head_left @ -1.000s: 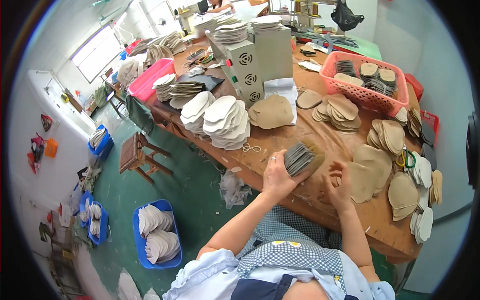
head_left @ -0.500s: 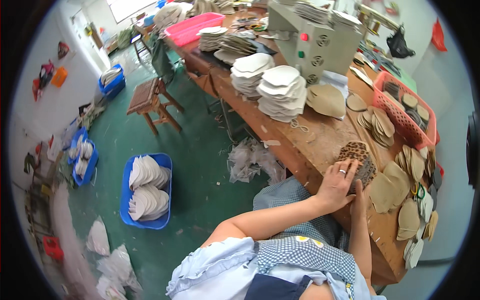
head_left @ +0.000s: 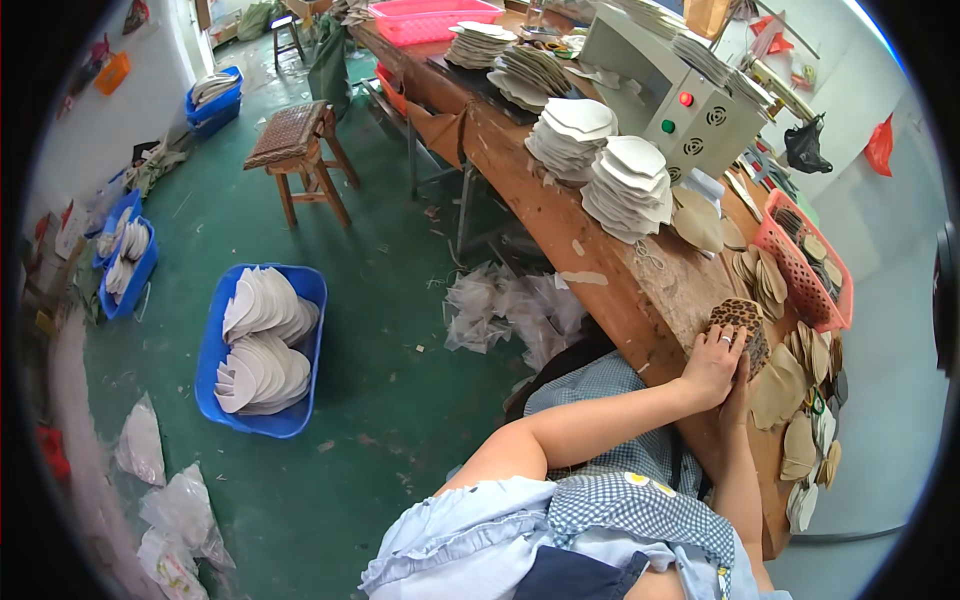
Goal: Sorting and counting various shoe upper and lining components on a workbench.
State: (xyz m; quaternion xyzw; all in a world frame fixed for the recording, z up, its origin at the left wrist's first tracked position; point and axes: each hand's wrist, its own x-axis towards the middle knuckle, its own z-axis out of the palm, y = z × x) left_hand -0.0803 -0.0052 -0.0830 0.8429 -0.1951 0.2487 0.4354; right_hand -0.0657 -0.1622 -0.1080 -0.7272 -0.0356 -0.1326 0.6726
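Note:
Near the table's front edge lies a small rounded leopard-print stack of cut pieces (head_left: pixel 738 312). My left hand (head_left: pixel 712 368), with a ring on one finger, lies across its near side, fingers bent over the top. Close against it, my right hand (head_left: pixel 737 402) holds the stack's near edge; most of its fingers are hidden. To the right of the hands lie flat beige pieces (head_left: pixel 778 390), with smaller rounded beige cut pieces (head_left: pixel 798 447) and green-handled scissors (head_left: pixel 818 404) close by.
White stacked pieces (head_left: pixel 627 190) stand farther back, beside a grey machine (head_left: pixel 690 125) with red and green buttons. A coral basket (head_left: pixel 800 262) sits at the right. On the floor are a blue tub (head_left: pixel 262 428), a wooden stool (head_left: pixel 290 135) and plastic bags (head_left: pixel 510 310).
The view has shifted, so the table and hands sit differently in the picture. Both hands stay at the leopard-print stack, with the left fingers now closer together over it.

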